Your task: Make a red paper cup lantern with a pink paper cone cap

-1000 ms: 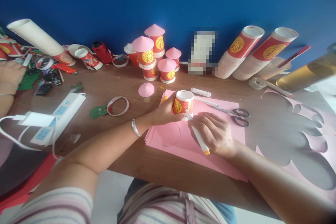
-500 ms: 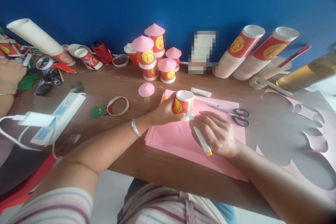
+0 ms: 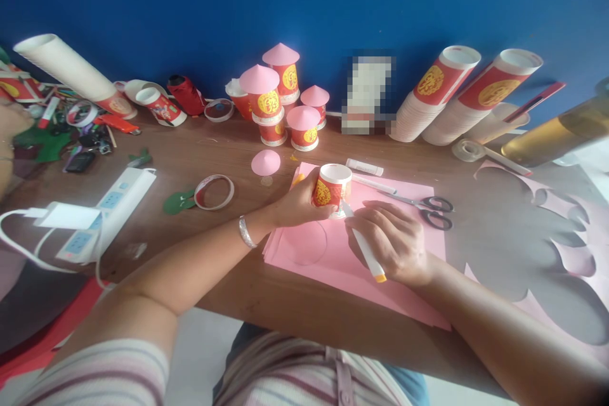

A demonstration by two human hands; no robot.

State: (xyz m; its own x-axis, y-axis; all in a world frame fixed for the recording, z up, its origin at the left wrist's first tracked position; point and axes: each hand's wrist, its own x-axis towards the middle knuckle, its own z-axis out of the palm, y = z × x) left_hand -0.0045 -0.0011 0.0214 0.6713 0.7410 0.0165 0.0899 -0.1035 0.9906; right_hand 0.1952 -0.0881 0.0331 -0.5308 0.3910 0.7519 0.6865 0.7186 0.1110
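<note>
My left hand [image 3: 299,203] is wrapped round a red and yellow paper cup [image 3: 332,188] standing upside down on a stack of pink paper [image 3: 333,260]. My right hand [image 3: 394,238] grips a white pen with an orange end [image 3: 365,248]; its tip touches the paper at the cup's rim. A drawn circle [image 3: 304,242] shows on the pink sheet just left of the pen.
Scissors [image 3: 425,206] and a white glue stick [image 3: 363,167] lie beyond the paper. Cups with pink cone lids [image 3: 280,98] stand at the back, stacked cups [image 3: 438,95] lie to the right, a tape ring [image 3: 214,192] and power strip [image 3: 107,209] to the left. Another person's hand [image 3: 9,133] is at the far left.
My right hand and the pen have shifted slightly right along the cup's rim. The other person's hand at the far left has drawn back toward the edge.
</note>
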